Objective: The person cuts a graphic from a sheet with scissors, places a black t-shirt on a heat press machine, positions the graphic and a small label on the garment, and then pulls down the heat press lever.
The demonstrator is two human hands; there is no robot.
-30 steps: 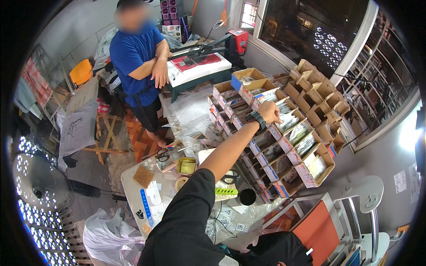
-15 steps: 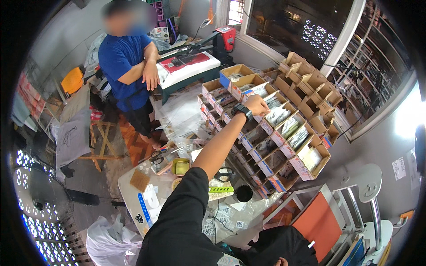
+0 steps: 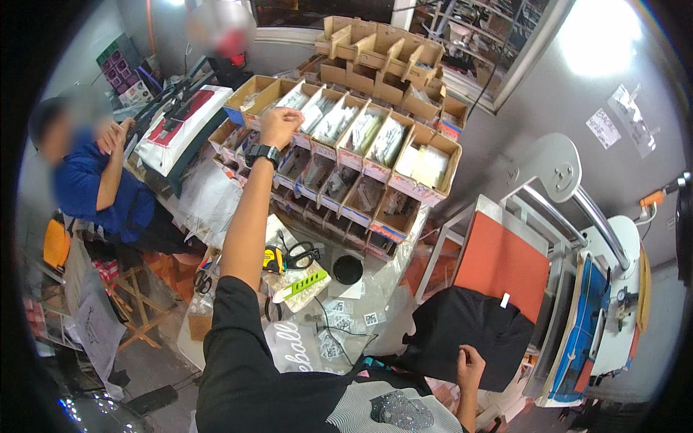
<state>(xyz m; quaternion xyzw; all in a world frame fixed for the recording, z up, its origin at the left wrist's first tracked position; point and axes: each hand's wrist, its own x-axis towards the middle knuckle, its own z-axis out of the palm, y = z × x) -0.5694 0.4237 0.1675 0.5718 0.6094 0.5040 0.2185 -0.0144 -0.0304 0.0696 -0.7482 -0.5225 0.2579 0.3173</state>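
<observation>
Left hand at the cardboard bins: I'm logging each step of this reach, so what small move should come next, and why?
Probably a short dip of the left hand into the cardboard bin just beyond it. The fingers are curled at that bin's front edge, beside bins of white packets, and seem to hold nothing yet. The right hand rests on black fabric.

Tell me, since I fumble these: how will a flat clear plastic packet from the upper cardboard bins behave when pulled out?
The flat clear plastic packet probably feels light and floppy: it looks thin and leans on the bin wall. Its glossy film may be slippery. The left hand reaches the neighbouring cardboard bin; the packet should slide out easily.
</observation>
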